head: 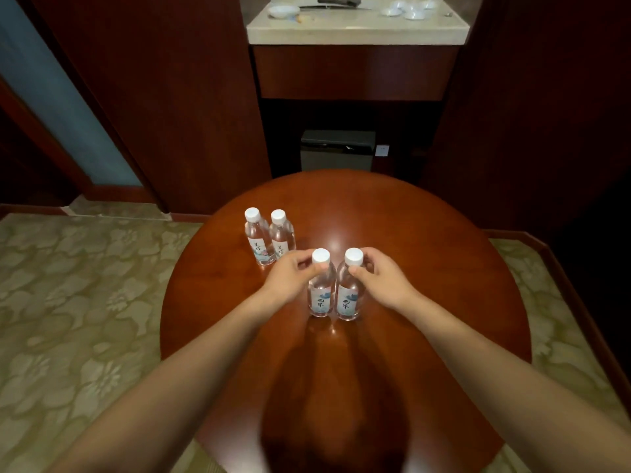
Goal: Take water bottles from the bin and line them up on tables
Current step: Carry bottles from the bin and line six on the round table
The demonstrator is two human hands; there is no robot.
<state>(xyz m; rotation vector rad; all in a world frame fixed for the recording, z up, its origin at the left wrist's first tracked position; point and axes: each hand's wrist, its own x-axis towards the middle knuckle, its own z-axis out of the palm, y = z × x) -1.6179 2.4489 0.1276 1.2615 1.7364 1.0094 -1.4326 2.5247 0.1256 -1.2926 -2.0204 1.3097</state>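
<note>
Several clear water bottles with white caps stand upright on a round reddish-brown table [426, 268]. Two bottles stand side by side at the far left: one [258, 240] and its neighbour [282, 237]. Nearer the middle, another pair stands touching on the tabletop. My left hand [290, 278] grips the neck of the left bottle [321, 295] just under its cap. My right hand [382, 278] grips the neck of the right bottle [348, 298] in the same way. No bin is in view.
A dark wooden cabinet with a pale stone counter [355, 32] carrying white dishes stands behind the table. A grey box [336, 151] sits on the floor below it. Patterned carpet [85, 302] lies left and right of the table.
</note>
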